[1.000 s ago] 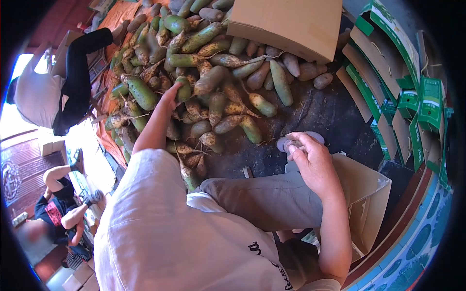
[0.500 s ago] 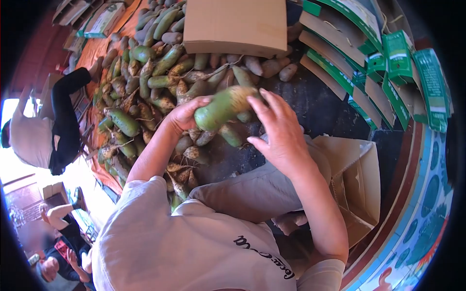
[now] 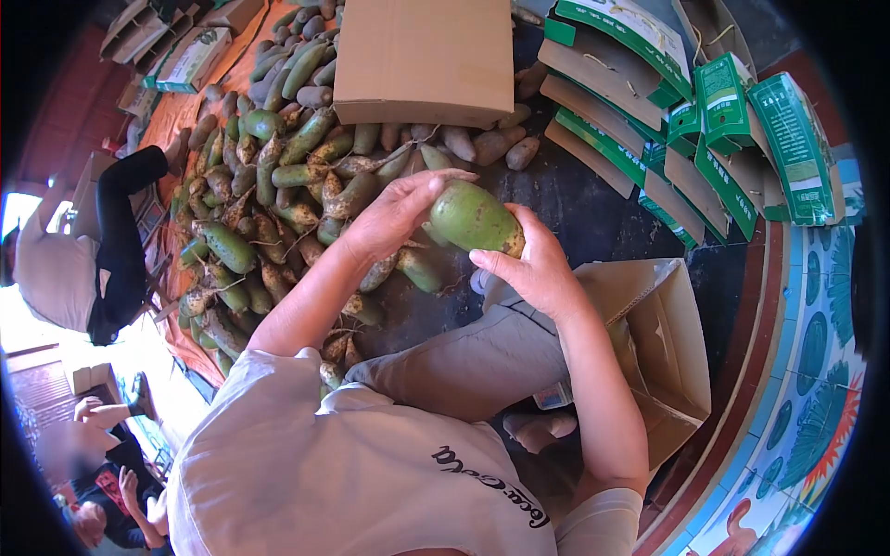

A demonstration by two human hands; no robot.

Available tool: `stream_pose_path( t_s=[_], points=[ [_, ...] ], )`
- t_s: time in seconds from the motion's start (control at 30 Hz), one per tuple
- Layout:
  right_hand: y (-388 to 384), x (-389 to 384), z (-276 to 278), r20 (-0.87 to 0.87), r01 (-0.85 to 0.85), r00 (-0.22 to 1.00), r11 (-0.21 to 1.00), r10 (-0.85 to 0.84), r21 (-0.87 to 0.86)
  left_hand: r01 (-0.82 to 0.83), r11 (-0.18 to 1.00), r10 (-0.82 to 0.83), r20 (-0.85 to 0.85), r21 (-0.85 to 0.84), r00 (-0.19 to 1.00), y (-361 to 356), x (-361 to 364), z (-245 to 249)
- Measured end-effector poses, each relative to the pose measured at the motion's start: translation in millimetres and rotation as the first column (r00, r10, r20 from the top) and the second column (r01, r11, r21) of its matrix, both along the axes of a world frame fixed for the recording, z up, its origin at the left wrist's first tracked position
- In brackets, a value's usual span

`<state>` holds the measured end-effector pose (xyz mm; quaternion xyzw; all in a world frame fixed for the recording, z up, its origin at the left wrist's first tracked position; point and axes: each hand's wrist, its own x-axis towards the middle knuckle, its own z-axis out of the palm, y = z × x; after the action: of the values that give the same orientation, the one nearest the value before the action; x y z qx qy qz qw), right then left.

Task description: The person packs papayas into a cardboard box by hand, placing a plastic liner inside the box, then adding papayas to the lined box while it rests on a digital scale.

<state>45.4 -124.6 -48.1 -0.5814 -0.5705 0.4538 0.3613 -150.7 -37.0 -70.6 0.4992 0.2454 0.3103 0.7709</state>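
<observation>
Cream short-sleeved shirt (image 3: pixel 352 473), dark script lettering across chest; grey-beige trousers (image 3: pixel 482 357); bare forearms.

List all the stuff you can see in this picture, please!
Held radish: one, green with a brownish end, between both hands.
Radish pile: many, green and brown, on the ground ahead and to the left.
Closed box: one, brown cardboard, at the pile's far edge.
Open box: one, brown cardboard, beside the right arm.
Flat cartons: many, green and white, stacked at the far right.
Sheet: one, orange, under the pile's left side.
Other people: two, at the left, one bending in black sleeves.
Left hand: one, bare, gripping the held radish.
Right hand: one, bare, gripping it too.
</observation>
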Motion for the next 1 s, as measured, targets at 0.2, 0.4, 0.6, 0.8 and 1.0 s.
stream_pose_path(
  t_s=[0.2, 0.4, 0.6, 0.8, 1.0],
  points=[
    [-0.9, 8.3, 6.6, -0.347, -0.007, 0.937, 0.995, -0.026, -0.095, -0.139, 0.990, 0.136, -0.086, -0.032, 0.987, 9.0, 16.5, 3.8],
    [-3.4, 17.0, 32.5, -0.517, 0.052, 0.845, 0.984, -0.135, -0.172, -0.254, 0.963, 0.267, 0.168, -0.091, 0.949, 8.2, 23.1, 36.1],
    [-9.2, 33.2, 39.0, -0.510, -0.020, 0.854, 0.975, -0.097, -0.220, -0.166, 0.982, 0.157, 0.098, 0.089, 0.983, 23.7, 39.5, 42.2],
    [-26.0, 60.1, 43.1, -0.705, 0.002, 0.667, 0.947, -0.241, -0.321, -0.182, 0.918, 0.230, -0.098, 0.353, 0.968, 27.3, 85.0, 55.3],
    [-66.1, 104.5, 56.0, -0.843, 0.119, 0.409, 0.936, -0.350, -0.331, -0.147, 0.877, 0.349, -0.397, 0.458, 0.849, 54.1, 96.7, 20.1]
  ],
)
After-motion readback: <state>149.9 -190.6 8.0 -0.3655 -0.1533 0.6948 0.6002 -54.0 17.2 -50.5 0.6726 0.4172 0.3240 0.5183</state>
